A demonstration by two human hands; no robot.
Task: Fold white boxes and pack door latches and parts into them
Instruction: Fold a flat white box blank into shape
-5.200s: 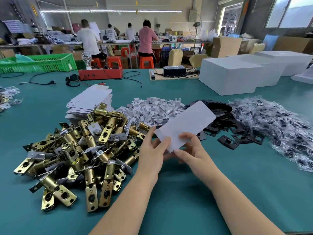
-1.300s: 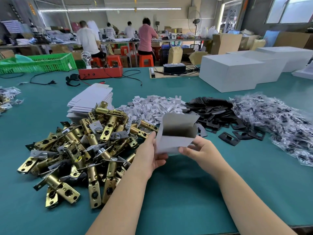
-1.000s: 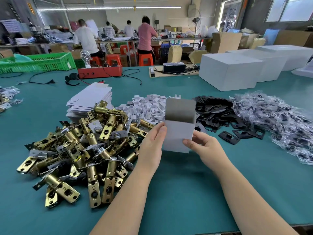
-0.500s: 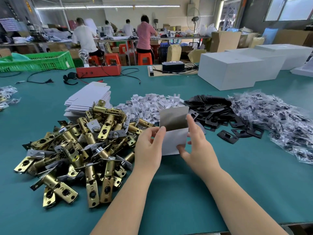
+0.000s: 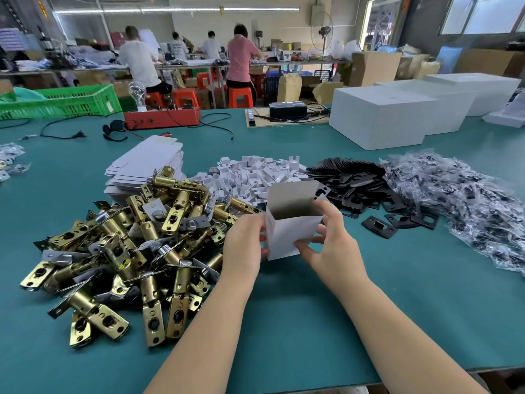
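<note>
A small white box (image 5: 289, 231) stands upright over the green table, its top open and one flap raised at the back. My left hand (image 5: 244, 243) grips its left side. My right hand (image 5: 326, 240) holds its right side, thumb on the front lower edge and fingers at the top right corner. A heap of brass door latches (image 5: 127, 245) lies to the left. Behind it is a stack of flat white box blanks (image 5: 145, 166). Small white card inserts (image 5: 255, 177), black strike plates (image 5: 366, 191) and clear bags of parts (image 5: 466, 200) lie beyond and to the right.
Large white cartons (image 5: 380, 118) stand at the back right. A red device (image 5: 162, 118) with cables and a green crate (image 5: 62, 102) sit at the far edge. Bare green table surface (image 5: 312, 322) lies in front of my hands. People work at benches behind.
The flat blank has been opened into an upright box. Over the last half second my right hand shifted from the front of the box to its right side and top corner.
</note>
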